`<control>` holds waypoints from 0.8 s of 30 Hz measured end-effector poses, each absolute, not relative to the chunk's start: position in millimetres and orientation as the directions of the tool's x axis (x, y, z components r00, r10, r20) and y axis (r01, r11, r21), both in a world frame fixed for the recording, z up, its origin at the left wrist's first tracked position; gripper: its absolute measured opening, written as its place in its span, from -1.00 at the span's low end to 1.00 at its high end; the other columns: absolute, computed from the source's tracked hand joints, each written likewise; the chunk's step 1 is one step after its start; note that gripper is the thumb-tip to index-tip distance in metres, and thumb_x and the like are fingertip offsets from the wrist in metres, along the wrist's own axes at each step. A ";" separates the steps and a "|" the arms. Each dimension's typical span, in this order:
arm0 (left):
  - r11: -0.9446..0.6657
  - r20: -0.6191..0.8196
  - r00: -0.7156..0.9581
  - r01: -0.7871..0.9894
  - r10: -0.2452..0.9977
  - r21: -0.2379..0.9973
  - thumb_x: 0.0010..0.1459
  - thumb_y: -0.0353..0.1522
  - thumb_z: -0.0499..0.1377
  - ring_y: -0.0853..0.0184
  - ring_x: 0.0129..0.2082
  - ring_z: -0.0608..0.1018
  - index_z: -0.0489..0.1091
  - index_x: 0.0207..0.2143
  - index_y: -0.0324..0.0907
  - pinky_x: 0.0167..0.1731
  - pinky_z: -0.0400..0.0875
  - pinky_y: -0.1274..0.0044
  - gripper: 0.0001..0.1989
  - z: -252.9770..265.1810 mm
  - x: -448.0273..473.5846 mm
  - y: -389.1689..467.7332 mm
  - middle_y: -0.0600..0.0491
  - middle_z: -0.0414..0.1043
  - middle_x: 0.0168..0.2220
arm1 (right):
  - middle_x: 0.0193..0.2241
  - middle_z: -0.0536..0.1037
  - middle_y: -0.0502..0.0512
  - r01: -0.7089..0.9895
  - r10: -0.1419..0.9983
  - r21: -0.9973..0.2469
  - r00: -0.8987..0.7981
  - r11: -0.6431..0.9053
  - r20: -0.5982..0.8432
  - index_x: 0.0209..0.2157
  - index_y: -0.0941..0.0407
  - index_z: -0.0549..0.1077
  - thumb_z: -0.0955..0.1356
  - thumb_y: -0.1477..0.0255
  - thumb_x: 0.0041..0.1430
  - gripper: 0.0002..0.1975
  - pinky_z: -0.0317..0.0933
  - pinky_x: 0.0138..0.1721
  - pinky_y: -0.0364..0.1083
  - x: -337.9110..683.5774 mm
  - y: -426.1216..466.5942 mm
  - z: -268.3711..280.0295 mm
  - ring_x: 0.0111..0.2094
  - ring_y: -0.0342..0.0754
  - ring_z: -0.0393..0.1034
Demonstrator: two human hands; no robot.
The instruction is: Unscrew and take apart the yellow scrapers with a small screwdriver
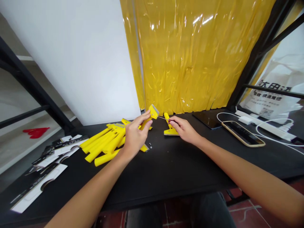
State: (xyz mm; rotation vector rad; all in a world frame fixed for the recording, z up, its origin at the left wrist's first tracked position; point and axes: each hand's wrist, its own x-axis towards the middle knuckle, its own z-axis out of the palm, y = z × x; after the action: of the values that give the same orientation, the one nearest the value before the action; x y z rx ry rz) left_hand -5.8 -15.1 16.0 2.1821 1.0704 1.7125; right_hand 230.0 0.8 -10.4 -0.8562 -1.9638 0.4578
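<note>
My left hand (137,134) is closed round the handle of a yellow scraper (153,112), its metal-edged head raised above the table. From the right, my right hand (184,129) pinches a thin screwdriver (163,118) whose shaft points at the scraper's head. Whether the tip touches a screw is too small to tell. Just behind and beside my right hand lies a second yellow scraper (171,132). Several more yellow scrapers (102,142) are heaped left of my left hand, partly hidden by it. Small metal screws or nuts (150,146) lie on the table near them.
The black table (163,177) carries a pile of black-and-white cards (47,172) at left. A phone (243,133), a dark flat tablet-like slab (207,120), a white power strip (268,125) and cables lie at right. Behind hangs a yellow plastic curtain (190,63) beside a white panel (78,57).
</note>
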 end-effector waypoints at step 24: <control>-0.601 0.640 0.079 0.449 0.764 0.661 0.26 -0.33 0.15 0.21 -0.17 0.65 0.38 -0.09 -0.11 -0.11 0.54 0.33 -0.83 12.8 -19.0 5.3 -0.05 0.60 -0.14 | -0.64 0.07 -0.19 -0.215 0.789 -0.975 -0.609 -0.056 0.089 -0.17 0.12 0.44 0.33 0.20 0.32 -0.74 -0.24 -0.64 -0.22 229.0 -5.2 -4.2 -0.62 -0.23 -0.23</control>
State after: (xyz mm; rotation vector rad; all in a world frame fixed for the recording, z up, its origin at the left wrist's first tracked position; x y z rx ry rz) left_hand -19.0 5.3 12.8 2.0691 1.2127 1.5292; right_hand 229.0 -5.2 -4.2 -0.6344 -1.4924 1.7554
